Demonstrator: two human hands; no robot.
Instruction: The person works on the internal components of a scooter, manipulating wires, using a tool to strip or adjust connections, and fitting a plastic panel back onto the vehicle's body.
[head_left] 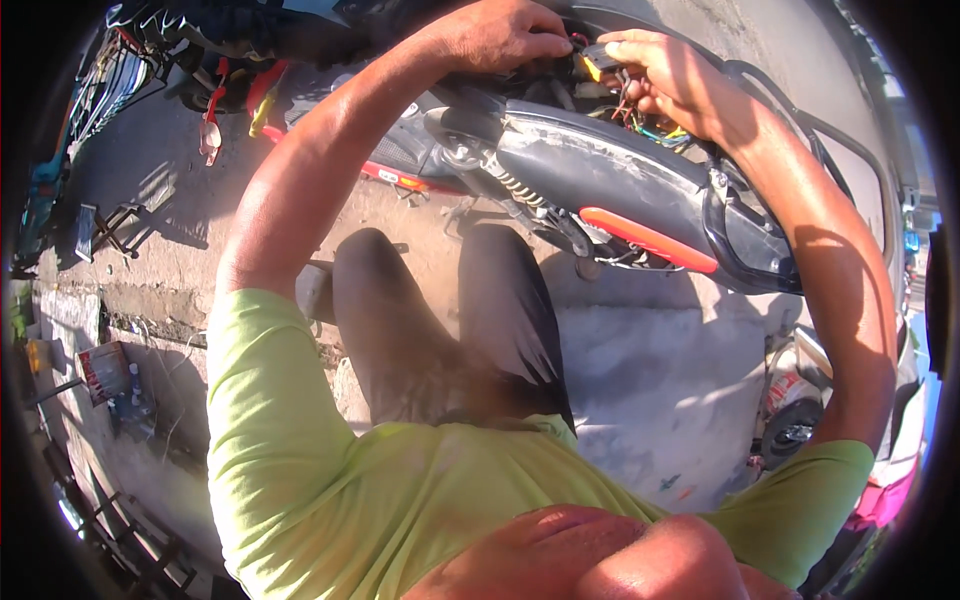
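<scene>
My left hand (pixel 505 40) is at the top centre over the motorcycle (pixel 590 160), its fingers curled, thumb near small red and dark wires; what it holds is unclear. Facing it, my right hand (pixel 670 85) grips a small dark part (pixel 605 55) with a yellow piece (pixel 590 70) beside it. Coloured wires (pixel 650 128) hang in the open section just below my right hand. The bike's dusty black bodywork, red side trim (pixel 640 240) and coiled shock (pixel 515 188) lie under my forearms.
A black tubular rail (pixel 870 170) curves at the right of the bike. Red-handled tools (pixel 213 105) and dark gear stand at upper left. A carton (pixel 103 372) and bottle lie at left. Assorted items (pixel 790 400) sit at lower right, behind my arm.
</scene>
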